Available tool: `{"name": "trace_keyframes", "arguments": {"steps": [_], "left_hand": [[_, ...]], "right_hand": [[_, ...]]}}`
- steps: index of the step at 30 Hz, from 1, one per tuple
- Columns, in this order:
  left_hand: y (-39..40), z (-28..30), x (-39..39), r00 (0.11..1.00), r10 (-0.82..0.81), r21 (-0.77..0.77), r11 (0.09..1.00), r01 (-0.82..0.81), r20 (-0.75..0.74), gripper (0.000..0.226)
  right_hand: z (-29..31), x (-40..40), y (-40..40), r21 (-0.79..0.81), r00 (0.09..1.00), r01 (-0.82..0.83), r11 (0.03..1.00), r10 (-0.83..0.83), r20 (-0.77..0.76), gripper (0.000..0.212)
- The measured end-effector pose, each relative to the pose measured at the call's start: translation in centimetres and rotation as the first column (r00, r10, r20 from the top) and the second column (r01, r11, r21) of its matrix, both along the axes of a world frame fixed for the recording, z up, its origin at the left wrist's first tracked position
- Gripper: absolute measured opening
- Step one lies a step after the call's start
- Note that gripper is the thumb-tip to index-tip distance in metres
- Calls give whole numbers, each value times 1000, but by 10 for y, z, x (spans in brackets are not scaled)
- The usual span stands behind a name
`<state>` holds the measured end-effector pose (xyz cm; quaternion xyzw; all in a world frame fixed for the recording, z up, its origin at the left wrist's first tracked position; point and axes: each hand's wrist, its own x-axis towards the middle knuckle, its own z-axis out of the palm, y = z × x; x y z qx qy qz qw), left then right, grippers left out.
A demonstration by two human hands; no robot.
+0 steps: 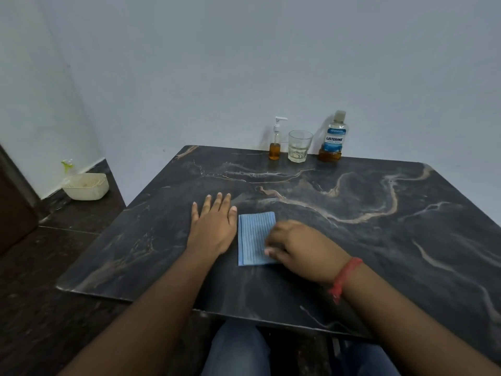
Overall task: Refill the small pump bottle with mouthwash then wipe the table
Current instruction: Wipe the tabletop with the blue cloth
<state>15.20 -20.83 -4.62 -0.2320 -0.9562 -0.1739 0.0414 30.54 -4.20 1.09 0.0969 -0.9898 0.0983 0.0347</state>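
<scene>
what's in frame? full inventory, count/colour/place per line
pump bottle: 1, clear with white pump, amber liquid in lower part, far table edge, left of the glass
glass: 1, clear, a little pale liquid, between the two bottles
mouthwash bottle: 1, clear with blue-white label, amber liquid low, capped, right of the glass
cloth: 1, blue, folded, flat on table near the front
table: 1, dark marble with pale veins
basket: 1, cream, on floor by left wall
spray bottle: 1, clear with green trigger, behind the basket
wrist thread: 1, red, right wrist
left hand: flat on table, left of the cloth
right hand: fingers on the cloth's right side; grip unclear
</scene>
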Motion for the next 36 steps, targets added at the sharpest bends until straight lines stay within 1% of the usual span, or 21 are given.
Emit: {"name": "trace_keyframes", "arguments": {"steps": [2, 3, 4, 7, 10, 12, 14, 17, 18, 21, 22, 23, 25, 26, 27, 29, 30, 31, 34, 35, 36], "left_hand": [[-3, 2, 13, 1000, -1, -6, 1000, 1, 8, 59], [-4, 2, 19, 1000, -2, -3, 1000, 2, 11, 59], [-5, 1, 24, 1000, -2, 1, 1000, 2, 11, 59], [-9, -2, 33, 1000, 4, 11, 1000, -4, 9, 58], [-8, -4, 35, 1000, 2, 23, 1000, -2, -4, 58], [-8, -4, 34, 1000, 3, 26, 1000, -2, -9, 58], [-9, -4, 34, 1000, 11, 26, 1000, -11, -11, 58], [-9, -4, 33, 1000, 14, 28, 999, -14, -7, 58], [-9, -4, 33, 1000, 14, 31, 999, -13, -10, 58], [-8, -5, 33, 1000, 16, 24, 1000, -15, -24, 59], [-9, -5, 33, 999, 18, 22, 1000, -18, -28, 59], [-9, -6, 33, 999, 21, 21, 1000, -20, -32, 59], [-9, -5, 33, 999, 19, 25, 1000, -18, -36, 58], [-8, -5, 33, 999, 14, 25, 1000, -13, -36, 58], [-8, -5, 34, 999, 8, 22, 1000, -7, -39, 58], [-9, -4, 35, 999, 3, 16, 1000, -2, -52, 59], [-9, -4, 36, 998, 4, 13, 1000, -3, -59, 59], [-9, -4, 36, 998, 3, 8, 1000, -3, -65, 59], [-8, -3, 35, 997, -9, -2, 1000, 9, -75, 59], [-8, -3, 35, 997, -16, -4, 1000, 15, -76, 59], [-7, -3, 36, 997, -22, -3, 1000, 22, -80, 58]], "right_hand": [[-2, -14, -8, 2, 996, 79, 997, -79, 41, 60], [-7, -21, -16, 20, 993, 84, 996, -85, 81, 69], [-16, -27, -24, 56, 991, 71, 996, -77, 107, 73], [-44, -35, -38, 151, 990, 86, 985, -101, 96, 70], [-48, -42, -34, 142, 981, 178, 974, -187, 57, 64], [-48, -49, -37, 108, 973, 221, 969, -227, 46, 60], [-49, -47, -45, 82, 984, 175, 981, -178, 28, 57], [-45, -27, -41, 77, 998, 18, 997, -22, 62, 54], [-42, -22, -34, 85, 997, 12, 996, -18, 70, 54], [-36, -15, -19, 97, 984, 158, 983, -165, 69, 53], [-38, -13, -24, 87, 983, 173, 981, -178, 48, 53], [-41, -8, -34, 71, 989, 146, 987, -148, 23, 52], [-50, 1, -49, 46, 1000, 21, 999, -20, -1, 50], [-51, 4, -48, 40, 1000, -10, 999, 10, 0, 49], [-51, 4, -42, 34, 1000, 18, 999, -18, -4, 49], [-49, 1, -27, 17, 988, 151, 988, -151, -10, 49], [-47, 3, -24, 17, 981, 192, 981, -191, -14, 49], [-44, 7, -28, 10, 983, 184, 983, -183, -19, 49], [-37, 29, -43, -50, 999, 36, 998, -34, 33, 46], [-30, 36, -40, -90, 998, 51, 995, -46, 53, 44], [-23, 40, -33, -146, 992, 119, 982, -111, 62, 41]]}}
